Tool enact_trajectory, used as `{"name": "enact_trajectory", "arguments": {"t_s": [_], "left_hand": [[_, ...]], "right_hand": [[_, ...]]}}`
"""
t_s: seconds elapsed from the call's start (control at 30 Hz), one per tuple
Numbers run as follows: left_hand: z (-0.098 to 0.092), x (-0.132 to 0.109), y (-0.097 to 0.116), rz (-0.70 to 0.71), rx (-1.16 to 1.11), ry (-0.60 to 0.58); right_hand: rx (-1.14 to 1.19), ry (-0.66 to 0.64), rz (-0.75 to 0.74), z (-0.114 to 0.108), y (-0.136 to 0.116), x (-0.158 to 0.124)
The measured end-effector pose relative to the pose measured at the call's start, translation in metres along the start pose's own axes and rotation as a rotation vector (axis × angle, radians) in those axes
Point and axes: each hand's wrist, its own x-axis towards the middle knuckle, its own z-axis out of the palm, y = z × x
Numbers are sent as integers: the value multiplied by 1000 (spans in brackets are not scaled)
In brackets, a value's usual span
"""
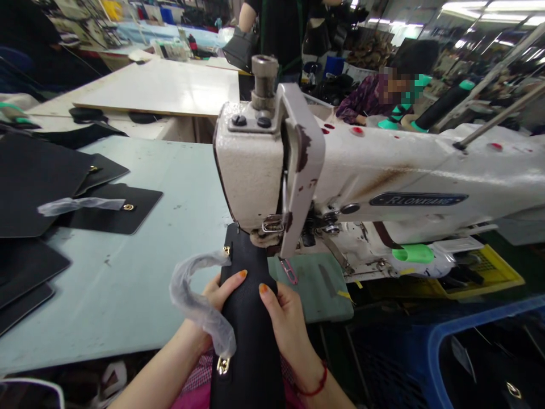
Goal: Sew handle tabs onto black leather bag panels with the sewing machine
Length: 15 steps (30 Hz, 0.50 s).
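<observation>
A black leather bag piece (249, 318) reaches from my lap up under the head of a sewing machine (251, 165). My left hand (219, 292) grips its left edge, thumb on top and fingers underneath. On the right edge, my right hand (285, 307) holds it the same way. A plastic-wrapped handle (191, 289) curves out to the left of the piece, fixed by gold metal fittings (223, 364). The needle area is mostly hidden behind the machine head.
More black leather pieces (38, 182) lie on the pale green table (162, 295) at left. A blue crate (434, 346) with dark pieces stands low at right, below a yellow tray (498, 272). Co-workers (366, 96) are beyond the machine. A thread cone (443, 105) stands behind it.
</observation>
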Motion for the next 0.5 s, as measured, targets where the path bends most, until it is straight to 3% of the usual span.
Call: {"name": "enact_trajectory", "arguments": {"t_s": [0.23, 0.5], "left_hand": [[0, 13, 9, 22, 39, -1], [1, 23, 24, 66, 9, -92]], "right_hand": [[111, -21, -15, 3, -4, 16], [109, 0, -39, 4, -7, 35]]}}
